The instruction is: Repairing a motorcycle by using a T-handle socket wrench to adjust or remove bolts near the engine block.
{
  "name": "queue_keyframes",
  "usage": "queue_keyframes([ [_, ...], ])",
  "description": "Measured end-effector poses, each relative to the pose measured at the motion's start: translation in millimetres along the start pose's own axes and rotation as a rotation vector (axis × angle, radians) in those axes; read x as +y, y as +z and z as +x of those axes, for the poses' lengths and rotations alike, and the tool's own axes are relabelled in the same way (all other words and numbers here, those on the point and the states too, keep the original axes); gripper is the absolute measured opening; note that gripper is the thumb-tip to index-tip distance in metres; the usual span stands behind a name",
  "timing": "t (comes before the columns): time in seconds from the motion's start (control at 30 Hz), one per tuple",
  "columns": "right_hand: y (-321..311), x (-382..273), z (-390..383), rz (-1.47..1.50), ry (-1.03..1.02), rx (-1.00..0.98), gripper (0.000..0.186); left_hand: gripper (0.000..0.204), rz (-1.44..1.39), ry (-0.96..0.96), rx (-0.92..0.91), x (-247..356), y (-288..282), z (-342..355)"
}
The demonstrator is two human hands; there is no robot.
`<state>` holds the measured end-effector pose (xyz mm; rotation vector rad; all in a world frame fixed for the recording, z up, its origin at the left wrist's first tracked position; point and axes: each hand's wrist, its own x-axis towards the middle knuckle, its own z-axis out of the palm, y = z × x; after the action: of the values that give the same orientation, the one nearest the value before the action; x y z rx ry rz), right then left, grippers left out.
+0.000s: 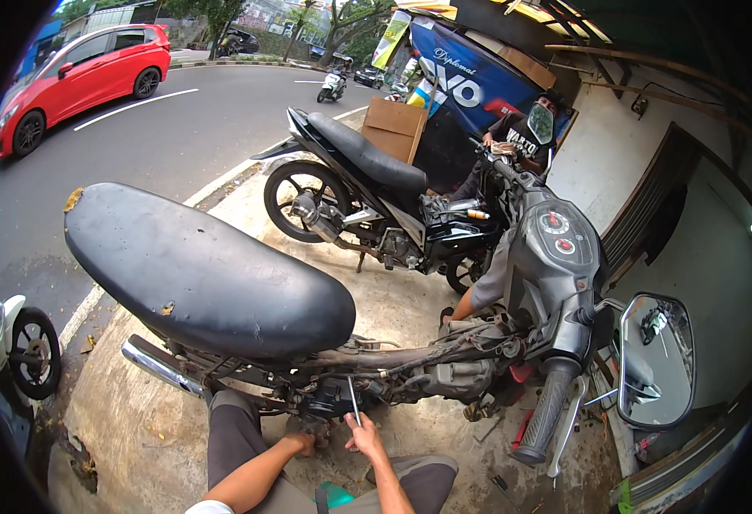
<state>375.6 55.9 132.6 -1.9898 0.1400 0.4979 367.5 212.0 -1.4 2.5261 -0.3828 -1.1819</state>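
A stripped motorcycle with a worn black seat [213,265] stands across in front of me, its frame and engine [453,377] bare of panels. My right hand [365,435] is closed on a slim metal rod-shaped tool [355,398], which slants up past the dark engine cover [329,398]. The kind of tool does not show clearly. Lower and to the left, my left hand [303,443] is curled beneath that engine cover; its fingertips are hidden. Another person's hand [455,317], in a grey sleeve, reaches to the frame from the far side.
A second black motorcycle [367,171] is parked beyond, with a person [521,133] behind it. The handlebar grip [547,415] and mirror [657,360] jut out at my right. Small tools [500,484] lie on the concrete. A red car [84,81] is on the road.
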Motion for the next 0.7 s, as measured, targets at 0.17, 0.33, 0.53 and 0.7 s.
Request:
queue_keyframes([
  [0.17, 8, -2, 7, 0.007, 0.018, -0.051, 0.04, 0.057, 0.008, 0.022, -0.005, -13, 20, 15],
  [0.33, 5, 5, 5, 0.007, 0.014, -0.007, 0.04, 0.057, 0.025, 0.045, -0.052, 13, -8, -12],
  [0.53, 9, 18, 3, 0.018, -0.001, -0.005, 0.041, 0.049, -0.003, 0.045, 0.008, 6, -5, -16],
  [0.7, 5, 13, -6, 0.097, -0.004, -0.02, 0.038, 0.05, 0.048, 0.082, -0.05, -5, 1, 14],
])
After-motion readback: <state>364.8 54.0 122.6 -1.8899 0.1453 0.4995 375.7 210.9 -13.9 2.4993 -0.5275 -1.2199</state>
